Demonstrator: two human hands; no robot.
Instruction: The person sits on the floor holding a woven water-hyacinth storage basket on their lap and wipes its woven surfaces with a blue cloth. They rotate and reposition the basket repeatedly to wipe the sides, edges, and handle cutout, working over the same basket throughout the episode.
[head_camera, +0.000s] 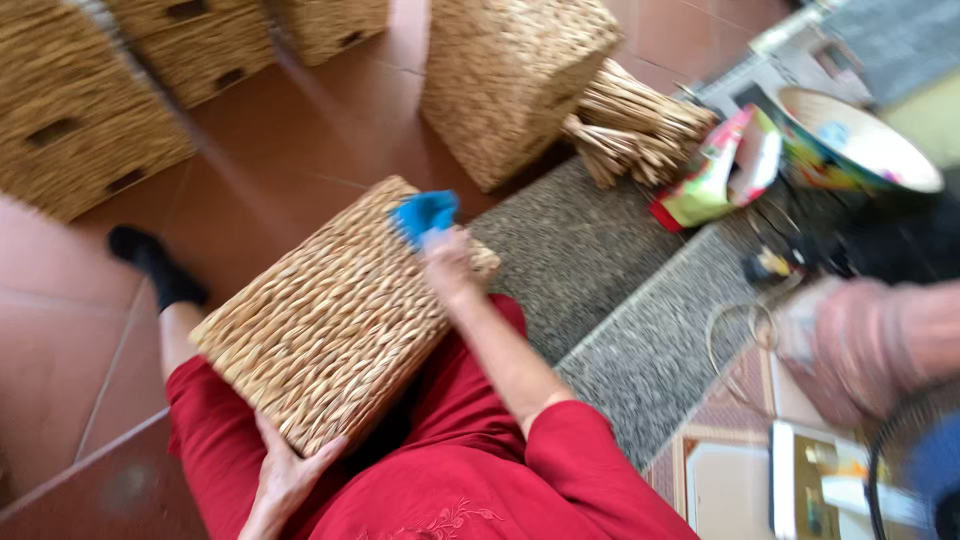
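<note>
Hidden or unclear: the whole view is smearing with motion; the pinkish shape (860, 345) at the right edge is blurring too much to identify, and the items along the bottom right are running off the frame.
Woven basket in work: one (335, 315), lying tilted across the person's lap on the red clothing (450, 470), its underside facing away from the camera.
Left hand: (285, 480) cupping the basket's near lower corner, fingers curling up against the weave and gripping it; the palm is hiding beneath.
Right hand: (448, 262) resting on the basket's far upper edge, fingers clenching a blue cloth (425, 215); the fingertips are hiding under the fabric.
Other baskets: four showing, one large one (515, 80) standing on the tiled floor (60, 360) ahead, three (85, 120) stacking at upper left, each cut by the frame.
Straw bundle: one (635, 130), leaning beside the large basket.
Bowl: one (855, 140), patterned, at upper right.
Carton: one (715, 175), colourful, lying just beside the bowl.
Foot: one in a black sock (155, 265), near the basket's left side.
</note>
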